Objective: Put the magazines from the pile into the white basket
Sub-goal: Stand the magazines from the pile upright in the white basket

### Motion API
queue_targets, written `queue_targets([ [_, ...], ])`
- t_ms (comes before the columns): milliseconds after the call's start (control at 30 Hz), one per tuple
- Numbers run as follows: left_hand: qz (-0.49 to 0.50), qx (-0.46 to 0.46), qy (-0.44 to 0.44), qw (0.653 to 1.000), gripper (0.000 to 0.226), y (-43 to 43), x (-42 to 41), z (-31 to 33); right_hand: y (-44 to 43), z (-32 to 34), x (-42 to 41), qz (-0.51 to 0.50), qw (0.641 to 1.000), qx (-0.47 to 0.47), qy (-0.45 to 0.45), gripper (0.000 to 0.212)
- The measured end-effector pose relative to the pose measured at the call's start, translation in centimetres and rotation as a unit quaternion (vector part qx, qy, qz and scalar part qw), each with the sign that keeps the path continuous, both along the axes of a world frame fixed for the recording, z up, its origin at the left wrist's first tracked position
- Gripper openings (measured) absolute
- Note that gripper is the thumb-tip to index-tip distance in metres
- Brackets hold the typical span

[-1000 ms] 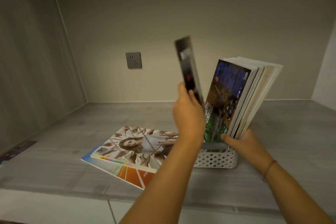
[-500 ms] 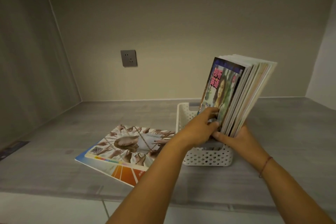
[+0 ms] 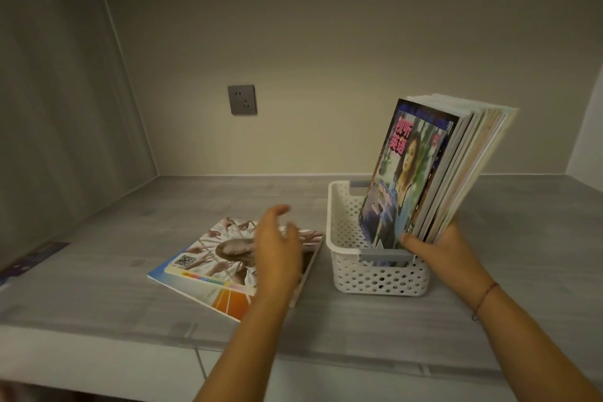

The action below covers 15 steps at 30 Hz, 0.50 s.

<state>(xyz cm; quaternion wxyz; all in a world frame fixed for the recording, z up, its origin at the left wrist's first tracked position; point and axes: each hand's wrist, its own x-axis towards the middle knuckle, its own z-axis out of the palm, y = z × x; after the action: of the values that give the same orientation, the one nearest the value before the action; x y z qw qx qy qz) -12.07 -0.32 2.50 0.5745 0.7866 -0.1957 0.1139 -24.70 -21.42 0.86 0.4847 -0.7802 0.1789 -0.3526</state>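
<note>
Two magazines [image 3: 208, 266] lie stacked flat on the grey bench [image 3: 98, 271], just left of the white basket [image 3: 378, 274]; the left hand [image 3: 277, 248] hovers over them, fingers spread and holding nothing; a batch of upright magazines [image 3: 434, 173] stands in the basket, leaning to the right; the right hand [image 3: 437, 250] grips their lower edge at the basket's near right corner; a grey wall socket [image 3: 242, 99] sits on the wall behind.

Recessed niche: beige back wall [image 3: 326, 59], grey side panel [image 3: 58, 108], grey wood-grain shelf surface [image 3: 228, 192]. Grey wall socket [image 3: 241, 99] on back wall. Dim lighting.
</note>
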Motion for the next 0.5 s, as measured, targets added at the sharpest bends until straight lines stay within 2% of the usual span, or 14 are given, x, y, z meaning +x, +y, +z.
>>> queue_targets([
  [67,0.142,0.137,0.036,0.980,0.053,3.3,3.2,-2.1,-0.1,0.0,0.0,0.000,1.000,0.001,0.003,0.054],
  [133,0.210,0.275,0.125,0.930,0.093,6.4,5.6,-3.8,0.0,0.1,0.0,0.001,1.000,0.000,0.004,0.059],
  [200,0.219,0.305,0.196,0.906,0.111,8.6,6.5,-4.7,0.1,0.2,0.0,0.002,1.000,-0.001,0.001,0.059],
  [300,0.204,0.312,0.210,0.904,0.114,9.7,7.0,-5.3,0.3,0.3,-0.1,0.006,1.000,0.003,-0.003,0.057],
  [500,0.193,0.299,0.190,0.915,0.100,11.5,8.4,-5.7,0.4,0.5,-0.2,0.006,1.000,0.003,0.007,0.061],
])
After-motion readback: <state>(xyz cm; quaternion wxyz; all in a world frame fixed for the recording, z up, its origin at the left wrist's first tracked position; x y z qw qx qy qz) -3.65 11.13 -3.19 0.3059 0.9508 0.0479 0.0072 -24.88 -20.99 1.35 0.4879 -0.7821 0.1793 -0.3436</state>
